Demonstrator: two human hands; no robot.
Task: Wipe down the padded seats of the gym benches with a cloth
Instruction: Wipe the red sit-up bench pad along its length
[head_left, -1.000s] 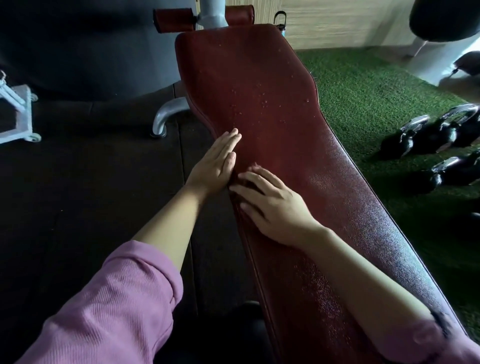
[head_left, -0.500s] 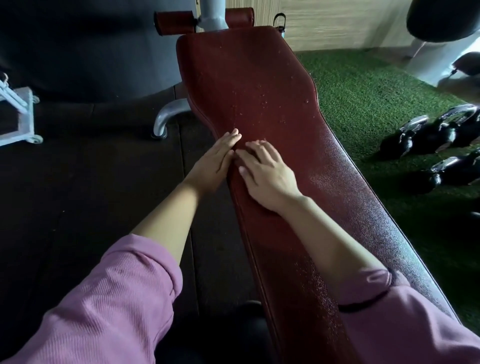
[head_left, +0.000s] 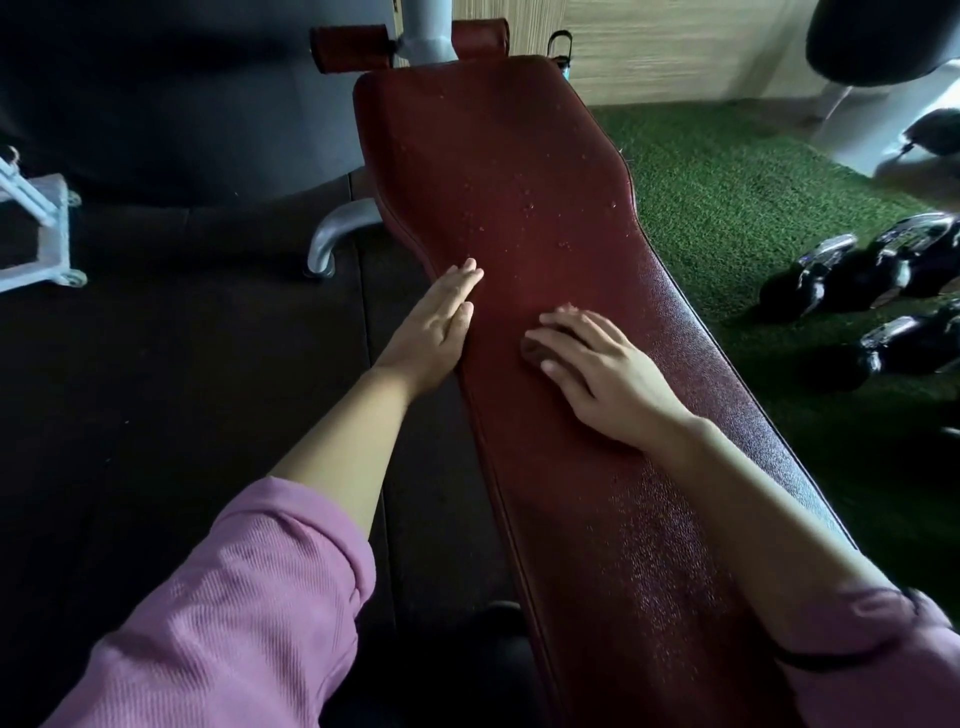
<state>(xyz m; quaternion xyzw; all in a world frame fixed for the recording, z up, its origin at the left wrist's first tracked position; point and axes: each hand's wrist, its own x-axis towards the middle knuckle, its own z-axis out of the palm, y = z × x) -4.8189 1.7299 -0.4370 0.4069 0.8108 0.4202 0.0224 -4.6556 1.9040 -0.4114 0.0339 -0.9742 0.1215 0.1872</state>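
A long dark red padded bench seat (head_left: 493, 156) runs from near me toward the far wall, with water droplets (head_left: 524, 208) scattered on its upper half. My right hand (head_left: 602, 374) lies palm down on the middle of the pad, fingers pressing a small dark red cloth (head_left: 535, 349) that is mostly hidden beneath them. My left hand (head_left: 436, 332) is flat with fingers straight, resting against the pad's left edge and holding nothing. Both arms have pink sleeves pushed up.
Several black kettlebells (head_left: 857, 275) sit on green turf (head_left: 727, 171) to the right of the bench. A grey bench leg (head_left: 332, 239) and a white metal frame (head_left: 47, 234) stand on the dark rubber floor (head_left: 182, 364) to the left. Red roller pads (head_left: 353, 47) are at the bench's far end.
My right hand has slid with the cloth from beside the left hand toward the middle of the pad. The left hand has stayed at the left edge.
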